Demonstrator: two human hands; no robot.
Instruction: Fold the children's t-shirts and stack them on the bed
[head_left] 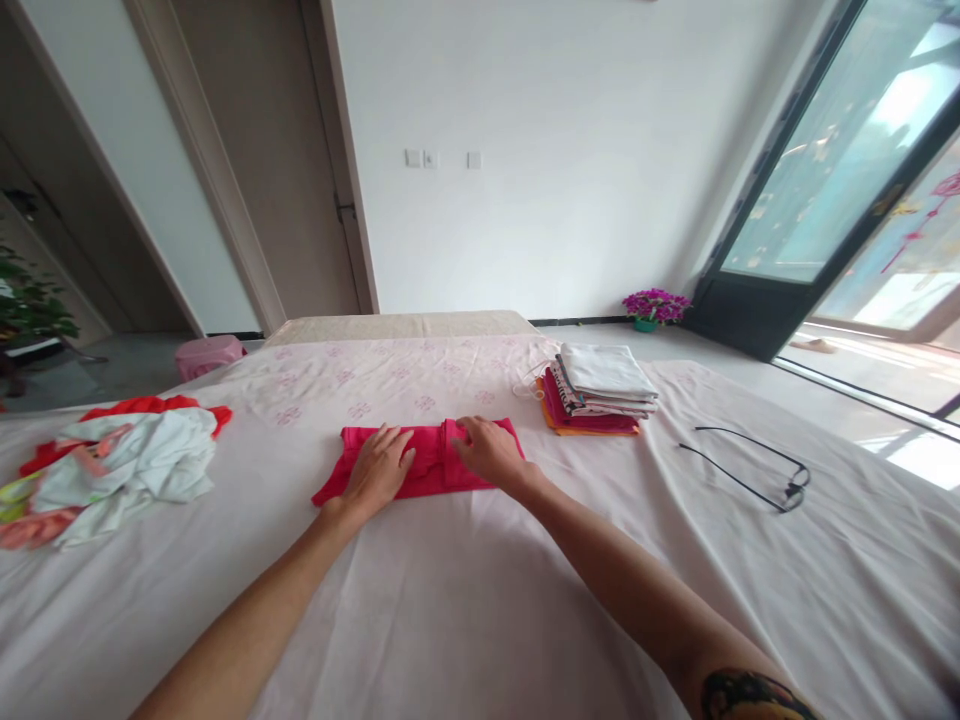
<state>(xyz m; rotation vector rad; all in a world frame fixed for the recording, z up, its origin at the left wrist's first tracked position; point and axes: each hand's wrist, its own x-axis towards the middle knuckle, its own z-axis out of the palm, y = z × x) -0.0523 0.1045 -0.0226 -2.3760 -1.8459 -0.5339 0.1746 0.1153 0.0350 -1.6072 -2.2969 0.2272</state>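
A red garment [420, 483], folded into a long flat strip, lies in front of me on the sheet-covered surface. Its right part is doubled over towards the middle, leaving an upright edge there. Resting on the left half of the cloth, my left hand [380, 466] is open, fingers stretched out and palm down. My right hand [490, 452] lies over the doubled right part, fingers slightly bent and thumb apart from them, touching the cloth near that edge. The underside of both hands is hidden.
Right of the garment stands a stack of folded clothes [604, 385], white on top. Beyond it lie black-framed glasses [750, 470]. A loose heap of clothes [142, 465] sits at the left on the pale sheet [420, 620]. A pink stool [210, 355] stands behind it.
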